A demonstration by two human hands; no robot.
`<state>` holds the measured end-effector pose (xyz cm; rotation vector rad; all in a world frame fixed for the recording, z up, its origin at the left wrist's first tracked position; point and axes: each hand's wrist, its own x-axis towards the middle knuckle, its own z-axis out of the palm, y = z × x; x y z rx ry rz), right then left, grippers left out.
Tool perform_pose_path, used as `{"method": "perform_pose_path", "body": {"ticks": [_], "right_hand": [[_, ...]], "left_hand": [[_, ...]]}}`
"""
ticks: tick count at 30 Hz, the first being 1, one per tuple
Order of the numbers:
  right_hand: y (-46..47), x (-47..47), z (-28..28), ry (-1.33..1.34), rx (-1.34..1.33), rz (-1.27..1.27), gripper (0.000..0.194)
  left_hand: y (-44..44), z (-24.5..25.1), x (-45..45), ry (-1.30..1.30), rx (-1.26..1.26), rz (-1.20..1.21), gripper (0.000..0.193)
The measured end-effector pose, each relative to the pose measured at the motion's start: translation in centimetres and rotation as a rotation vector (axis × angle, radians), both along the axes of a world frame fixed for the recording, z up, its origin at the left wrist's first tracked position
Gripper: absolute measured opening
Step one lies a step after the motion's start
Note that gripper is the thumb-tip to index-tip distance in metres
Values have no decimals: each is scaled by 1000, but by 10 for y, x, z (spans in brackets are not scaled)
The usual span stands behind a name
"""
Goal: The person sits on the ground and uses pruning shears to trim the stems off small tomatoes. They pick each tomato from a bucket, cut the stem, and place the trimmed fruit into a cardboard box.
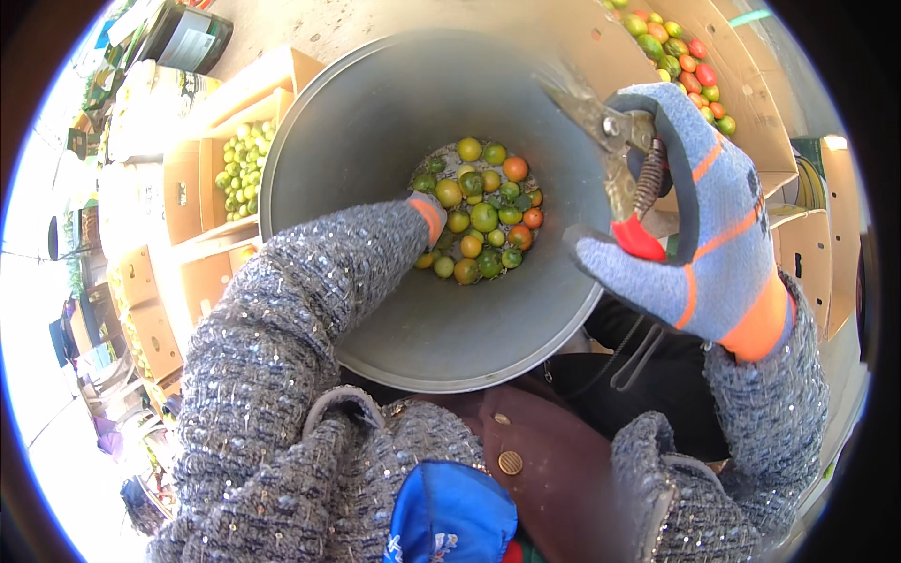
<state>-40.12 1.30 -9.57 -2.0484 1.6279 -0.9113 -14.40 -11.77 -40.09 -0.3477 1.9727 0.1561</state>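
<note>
A deep grey bucket [331, 134] stands in front of me. At its bottom lie several green, yellow and orange tomatoes [483, 217]. My left hand [429, 211] reaches down among them; only the glove's grey and orange wrist end shows, and its fingers are hidden. Above the bucket's right rim, my right hand [728, 218] wears a blue-grey and orange glove. It grips rusty pruning shears [619, 141] with a coil spring and a red handle grip. The shears' blades point up and left over the bucket, slightly blurred.
A cardboard box [750, 91] of mixed red and green tomatoes [686, 63] stands at upper right. Left of the bucket, another carton [186, 186] holds green tomatoes [245, 169]. More cartons [148, 310] line the left side. A dark labelled container [186, 39] is at upper left.
</note>
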Motion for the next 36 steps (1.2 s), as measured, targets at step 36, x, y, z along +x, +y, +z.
{"method": "perform_pose_path", "body": {"ticks": [36], "right_hand": [[5, 17, 28, 486, 109, 15, 53]], "left_hand": [[-15, 261, 6, 1267, 1129, 1043, 71]]}}
